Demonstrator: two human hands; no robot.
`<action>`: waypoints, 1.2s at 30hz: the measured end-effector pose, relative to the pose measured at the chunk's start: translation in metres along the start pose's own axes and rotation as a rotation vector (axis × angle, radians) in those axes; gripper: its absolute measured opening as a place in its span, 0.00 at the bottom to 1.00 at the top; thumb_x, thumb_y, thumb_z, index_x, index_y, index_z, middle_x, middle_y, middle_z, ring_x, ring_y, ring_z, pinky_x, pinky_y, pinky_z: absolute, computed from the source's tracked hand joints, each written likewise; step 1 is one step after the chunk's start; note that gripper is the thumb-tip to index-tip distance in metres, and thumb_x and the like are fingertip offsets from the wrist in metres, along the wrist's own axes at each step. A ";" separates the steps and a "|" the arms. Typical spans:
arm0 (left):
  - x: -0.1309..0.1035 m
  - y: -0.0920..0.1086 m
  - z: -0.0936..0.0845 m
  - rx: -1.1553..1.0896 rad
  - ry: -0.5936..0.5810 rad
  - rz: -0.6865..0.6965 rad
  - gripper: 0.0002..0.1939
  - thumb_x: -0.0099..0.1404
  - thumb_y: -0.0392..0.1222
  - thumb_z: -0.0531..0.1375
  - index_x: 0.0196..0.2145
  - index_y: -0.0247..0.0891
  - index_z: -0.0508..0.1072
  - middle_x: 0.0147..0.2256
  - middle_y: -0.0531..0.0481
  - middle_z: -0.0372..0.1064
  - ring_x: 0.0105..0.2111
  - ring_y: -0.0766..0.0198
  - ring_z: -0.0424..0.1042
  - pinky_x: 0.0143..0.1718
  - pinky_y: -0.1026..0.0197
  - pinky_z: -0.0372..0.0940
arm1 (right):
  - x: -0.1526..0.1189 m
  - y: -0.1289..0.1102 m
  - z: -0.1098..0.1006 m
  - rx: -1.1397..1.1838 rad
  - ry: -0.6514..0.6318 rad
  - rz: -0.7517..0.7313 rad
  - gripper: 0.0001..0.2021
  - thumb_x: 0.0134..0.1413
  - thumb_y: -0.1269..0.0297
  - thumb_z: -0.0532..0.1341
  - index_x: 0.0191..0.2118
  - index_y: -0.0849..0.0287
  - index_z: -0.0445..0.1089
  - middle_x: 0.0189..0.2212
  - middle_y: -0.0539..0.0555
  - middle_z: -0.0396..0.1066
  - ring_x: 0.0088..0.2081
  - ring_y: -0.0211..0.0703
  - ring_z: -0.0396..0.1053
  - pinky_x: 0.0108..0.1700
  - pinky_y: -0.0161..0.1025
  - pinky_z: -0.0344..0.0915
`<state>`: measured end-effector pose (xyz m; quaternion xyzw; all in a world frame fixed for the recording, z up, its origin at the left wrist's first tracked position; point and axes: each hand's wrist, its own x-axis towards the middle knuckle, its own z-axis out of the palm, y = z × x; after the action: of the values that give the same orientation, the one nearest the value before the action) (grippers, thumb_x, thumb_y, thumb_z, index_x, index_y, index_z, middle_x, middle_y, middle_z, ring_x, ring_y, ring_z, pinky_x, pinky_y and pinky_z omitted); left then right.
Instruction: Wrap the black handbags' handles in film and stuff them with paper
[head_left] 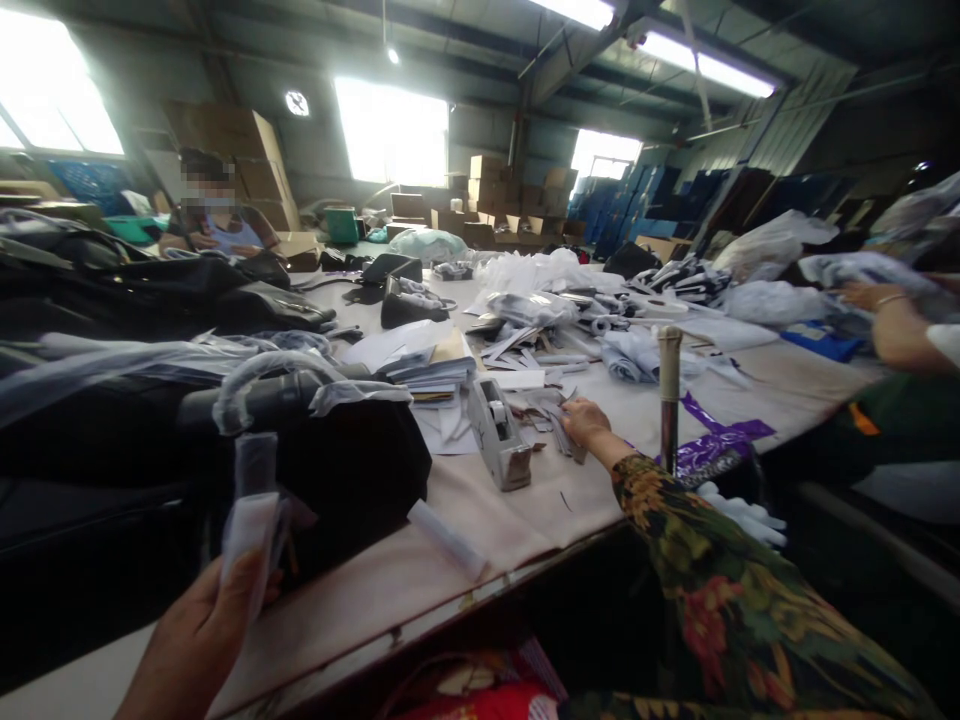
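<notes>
My left hand is closed on a translucent white plastic strip, thumb over its front. The strip hangs beside a black bag whose handle is wrapped in white plastic. My right hand reaches across the table, its fingers closed at a small heap of greyish paper strips. A grey tape dispenser stands just left of that hand. A rolled translucent sheet lies near the table's front edge.
Stacked papers and wrapped pieces cover the table's middle. More black bags pile up at left. An upright pole and purple plastic are by my right forearm. One person sits opposite; another person's arm is at right.
</notes>
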<state>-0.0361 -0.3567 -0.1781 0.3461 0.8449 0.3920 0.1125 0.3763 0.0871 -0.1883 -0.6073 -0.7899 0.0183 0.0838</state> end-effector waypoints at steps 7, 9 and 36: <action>0.000 0.002 -0.004 -0.051 -0.067 -0.085 0.36 0.60 0.76 0.50 0.38 0.41 0.78 0.31 0.47 0.81 0.36 0.48 0.81 0.34 0.55 0.74 | 0.002 -0.016 0.007 -0.020 0.028 -0.005 0.17 0.58 0.64 0.63 0.51 0.65 0.76 0.50 0.69 0.74 0.53 0.58 0.70 0.55 0.46 0.63; -0.001 0.001 -0.003 -0.059 -0.060 -0.095 0.36 0.60 0.76 0.50 0.40 0.41 0.78 0.31 0.47 0.81 0.36 0.48 0.81 0.34 0.55 0.74 | 0.002 -0.021 0.006 0.030 0.046 -0.047 0.21 0.59 0.63 0.62 0.56 0.63 0.73 0.54 0.67 0.72 0.56 0.57 0.67 0.57 0.45 0.62; -0.012 0.034 -0.012 -0.482 -0.131 -0.103 0.35 0.58 0.74 0.57 0.35 0.34 0.76 0.29 0.45 0.75 0.29 0.57 0.73 0.30 0.60 0.66 | -0.115 -0.199 -0.105 1.508 -0.438 -0.326 0.24 0.47 0.54 0.71 0.49 0.57 0.70 0.29 0.49 0.75 0.21 0.35 0.69 0.20 0.31 0.62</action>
<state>-0.0158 -0.3563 -0.1456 0.2906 0.7344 0.5526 0.2662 0.2306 -0.0831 -0.0717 -0.2469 -0.6420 0.6533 0.3164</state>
